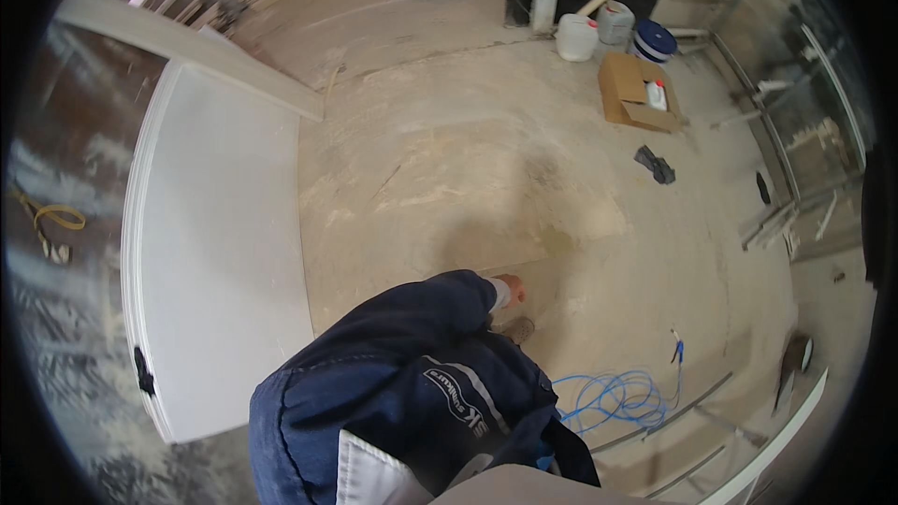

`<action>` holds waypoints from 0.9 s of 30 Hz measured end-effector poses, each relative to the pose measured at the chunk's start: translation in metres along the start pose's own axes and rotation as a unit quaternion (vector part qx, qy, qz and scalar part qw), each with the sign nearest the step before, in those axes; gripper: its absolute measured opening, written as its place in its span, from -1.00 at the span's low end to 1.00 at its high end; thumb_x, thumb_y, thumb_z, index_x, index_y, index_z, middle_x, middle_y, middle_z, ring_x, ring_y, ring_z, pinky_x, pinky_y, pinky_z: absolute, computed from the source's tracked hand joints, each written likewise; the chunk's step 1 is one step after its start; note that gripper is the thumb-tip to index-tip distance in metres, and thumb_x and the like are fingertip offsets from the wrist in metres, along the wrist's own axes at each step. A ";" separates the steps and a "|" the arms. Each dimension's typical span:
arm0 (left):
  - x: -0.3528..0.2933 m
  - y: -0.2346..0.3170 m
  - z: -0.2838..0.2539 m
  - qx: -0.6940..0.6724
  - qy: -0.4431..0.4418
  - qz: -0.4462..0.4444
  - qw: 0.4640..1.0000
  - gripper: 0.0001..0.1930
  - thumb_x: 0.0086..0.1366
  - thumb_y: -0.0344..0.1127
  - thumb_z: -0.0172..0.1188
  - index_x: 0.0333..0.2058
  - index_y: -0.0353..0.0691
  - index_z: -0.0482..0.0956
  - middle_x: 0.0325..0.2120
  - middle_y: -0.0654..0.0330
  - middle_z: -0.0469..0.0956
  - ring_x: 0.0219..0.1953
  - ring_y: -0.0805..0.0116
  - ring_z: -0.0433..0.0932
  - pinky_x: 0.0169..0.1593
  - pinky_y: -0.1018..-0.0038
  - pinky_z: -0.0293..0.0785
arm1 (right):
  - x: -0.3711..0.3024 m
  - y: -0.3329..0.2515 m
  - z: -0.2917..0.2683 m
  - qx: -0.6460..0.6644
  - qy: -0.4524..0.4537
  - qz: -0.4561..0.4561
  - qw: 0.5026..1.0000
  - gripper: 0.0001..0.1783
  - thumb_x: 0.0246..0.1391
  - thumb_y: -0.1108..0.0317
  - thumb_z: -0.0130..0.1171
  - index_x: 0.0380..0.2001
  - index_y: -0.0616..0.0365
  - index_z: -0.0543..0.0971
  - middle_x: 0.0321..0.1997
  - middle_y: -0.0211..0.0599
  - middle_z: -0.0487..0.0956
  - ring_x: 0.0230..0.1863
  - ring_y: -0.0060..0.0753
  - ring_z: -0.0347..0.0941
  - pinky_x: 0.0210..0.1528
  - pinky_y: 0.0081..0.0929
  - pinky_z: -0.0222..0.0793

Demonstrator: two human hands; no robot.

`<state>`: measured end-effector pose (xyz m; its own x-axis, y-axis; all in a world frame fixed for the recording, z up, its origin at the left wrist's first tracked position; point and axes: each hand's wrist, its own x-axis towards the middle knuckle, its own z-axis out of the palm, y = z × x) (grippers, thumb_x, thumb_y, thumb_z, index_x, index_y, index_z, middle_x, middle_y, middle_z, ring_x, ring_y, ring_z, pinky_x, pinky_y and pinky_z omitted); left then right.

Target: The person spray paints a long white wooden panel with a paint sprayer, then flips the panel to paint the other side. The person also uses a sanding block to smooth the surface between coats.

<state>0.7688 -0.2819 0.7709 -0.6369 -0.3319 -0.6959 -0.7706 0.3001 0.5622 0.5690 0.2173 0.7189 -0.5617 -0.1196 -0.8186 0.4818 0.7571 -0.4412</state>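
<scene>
Right of the white panel (224, 224), the left hand (511, 291) hangs with fingers curled, whether around anything I cannot tell; the blue hose (625, 400), farther right, is best stepped around.

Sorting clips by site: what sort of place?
Likely a workshop: a coiled blue hose lies on the scuffed floor, a white jerrycan stands near a cardboard box, and a white panel is at left.
</scene>
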 end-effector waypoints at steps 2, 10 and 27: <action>0.006 -0.008 -0.003 0.012 0.045 -0.027 0.999 -0.67 0.27 -0.25 0.16 -0.04 -0.04 0.74 -0.09 0.12 0.72 -0.02 0.09 0.68 0.09 0.22 0.56 | 0.043 -0.026 -0.037 -0.006 -0.011 -0.017 1.000 -0.59 0.08 0.09 0.31 -0.03 -0.01 0.60 -0.28 -0.24 0.66 -0.23 -0.22 0.56 -0.31 -0.17 0.41; 0.027 -0.081 -0.028 -0.144 0.091 -0.262 0.950 -0.55 0.41 0.00 0.06 -0.30 -0.26 0.76 -0.39 0.09 0.75 -0.24 0.16 0.73 -0.05 0.22 0.59 | 0.177 -0.126 -0.127 0.204 -0.075 -0.033 0.976 -0.60 0.01 0.12 0.35 -0.06 -0.09 0.62 -0.29 -0.25 0.67 -0.28 -0.17 0.59 -0.38 -0.13 0.38; 0.351 0.121 -0.241 0.022 0.155 -0.028 0.987 -0.65 0.31 -0.06 0.16 -0.17 -0.21 0.72 -0.23 -0.04 0.72 -0.15 -0.03 0.70 -0.02 0.13 0.59 | 0.121 -0.133 -0.019 -0.071 0.011 0.020 0.997 -0.61 0.22 0.00 0.09 -0.29 0.08 0.70 -0.36 -0.24 0.72 -0.41 -0.29 0.63 -0.38 -0.24 0.52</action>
<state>0.4469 -0.5776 0.7028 -0.5738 -0.6057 -0.5512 -0.8080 0.3090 0.5017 0.4245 0.1140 0.6855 -0.5596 -0.0736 -0.8255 0.4050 0.8447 -0.3499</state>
